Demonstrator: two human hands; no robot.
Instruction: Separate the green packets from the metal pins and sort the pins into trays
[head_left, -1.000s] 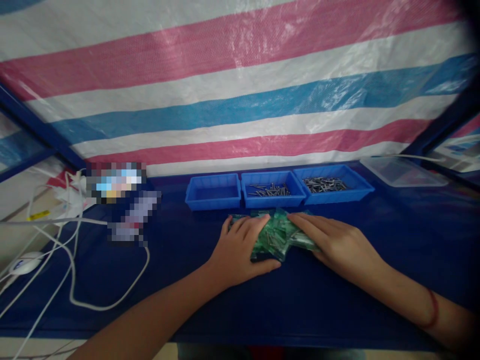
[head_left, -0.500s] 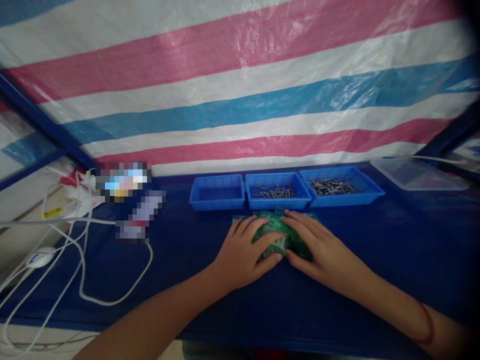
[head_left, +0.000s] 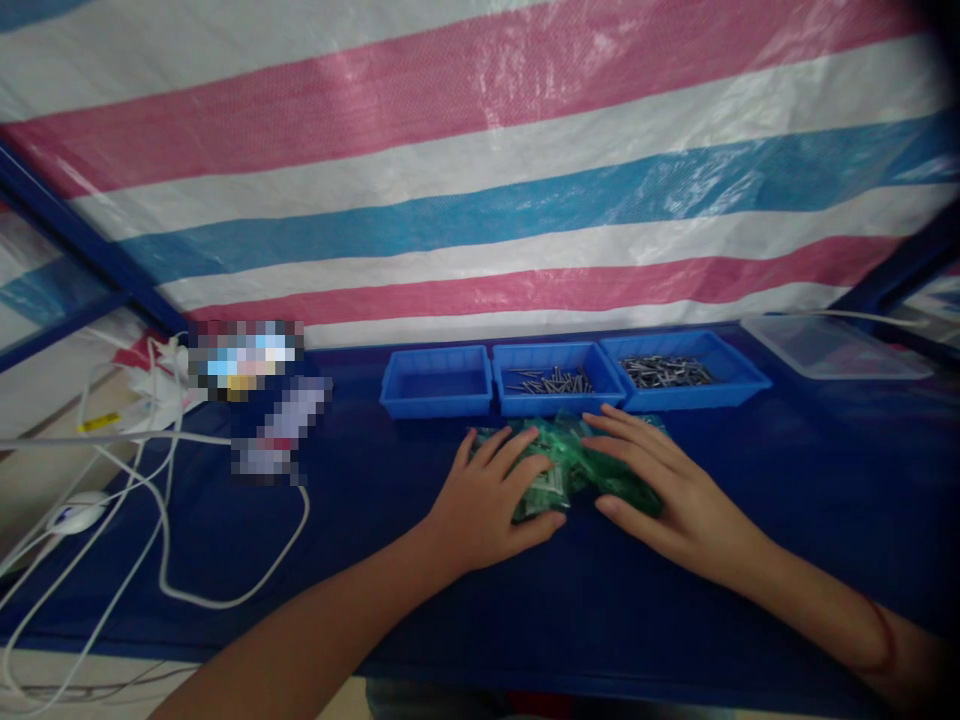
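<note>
Left grip (head_left: pixel 480 507) and right grip (head_left: pixel 682 500), fingers (head_left: pixel 529 475) apart over green plastic (head_left: pixel 571 455) (table's front edge (head_left: pixel 525 672) well off)

Looked dim overall, sinking nearly to black along the right edge and in the upper right corner. Read brightest on the striped sheet (head_left: pixel 450 180), with whitish glare streaked across its upper middle and right side. Gleamed weakly on the green plastic (head_left: pixel 574 455) and turned murky over the navy tabletop (head_left: pixel 480 630). Softened fine detail, smearing the metal pieces (head_left: pixel 664 371) together and slightly blurring the right hand (head_left: pixel 686 500). Stretched toward the sides in wide-angle fashion, most plainly near the clear plastic panel (head_left: pixel 832 347). Broke into coarse mosaic squares over a multicolored object (head_left: pixel 247 362) and a pale object (head_left: pixel 296 410) at left.
</note>
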